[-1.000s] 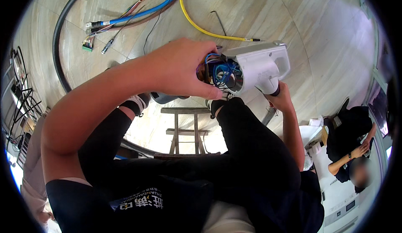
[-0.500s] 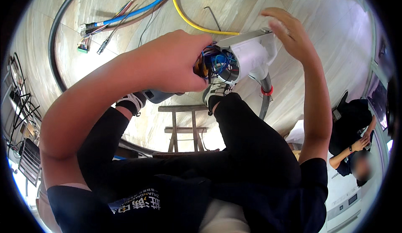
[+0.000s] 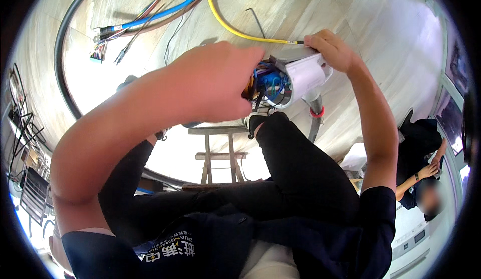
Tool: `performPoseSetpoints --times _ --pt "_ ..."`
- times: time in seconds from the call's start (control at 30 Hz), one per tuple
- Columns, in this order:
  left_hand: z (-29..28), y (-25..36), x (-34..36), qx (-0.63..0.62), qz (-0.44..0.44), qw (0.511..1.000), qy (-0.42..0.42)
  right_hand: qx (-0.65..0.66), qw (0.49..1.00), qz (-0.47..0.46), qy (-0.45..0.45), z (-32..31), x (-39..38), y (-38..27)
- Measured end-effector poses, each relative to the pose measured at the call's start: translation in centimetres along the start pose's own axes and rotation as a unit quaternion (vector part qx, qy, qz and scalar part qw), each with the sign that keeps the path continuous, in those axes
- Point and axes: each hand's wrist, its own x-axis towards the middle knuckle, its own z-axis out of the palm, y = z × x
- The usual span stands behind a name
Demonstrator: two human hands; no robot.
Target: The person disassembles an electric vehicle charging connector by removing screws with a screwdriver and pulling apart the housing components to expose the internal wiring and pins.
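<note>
The white shell (image 3: 305,74) is just right of the middle, in the upper half of the frame. The left hand (image 3: 231,81) is curled around the bunch of wires (image 3: 273,82) at its open end. The right hand (image 3: 330,52) is closed on its other end. A yellow cable (image 3: 234,28) lies on the floor (image 3: 381,23) at the top middle, and a blue cable (image 3: 168,16) lies upper left.

I see a black chair (image 3: 35,195) near the left edge of the floor (image 3: 386,33) and another person (image 3: 420,141) near the right.
</note>
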Motion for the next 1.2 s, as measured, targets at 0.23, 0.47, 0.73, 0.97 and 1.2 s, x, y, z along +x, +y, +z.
performPoseSetpoints --times 0.23,0.47,0.73,0.97,1.2 --pt "1.2 0.5 -0.8 0.018 -0.056 0.998 -0.014 0.015 0.999 -0.014 -0.036 1.1 -0.5 -0.7" --pt "0.6 0.0 -0.8 -0.092 -0.059 0.993 -0.046 -0.070 0.987 -0.131 -0.064 0.3 -1.3 -1.1" --pt "0.0 0.3 1.2 -0.107 -0.124 0.978 -0.131 -0.199 0.953 -0.199 -0.116 -0.7 -2.2 -2.3" --pt "0.8 0.4 0.6 -0.116 -0.106 0.982 -0.100 -0.156 0.952 -0.202 -0.167 0.7 -0.9 -3.6" --pt "2.2 0.7 0.4 -0.013 -0.083 0.996 -0.034 -0.101 0.953 -0.261 -0.114 1.3 -1.4 -1.6"
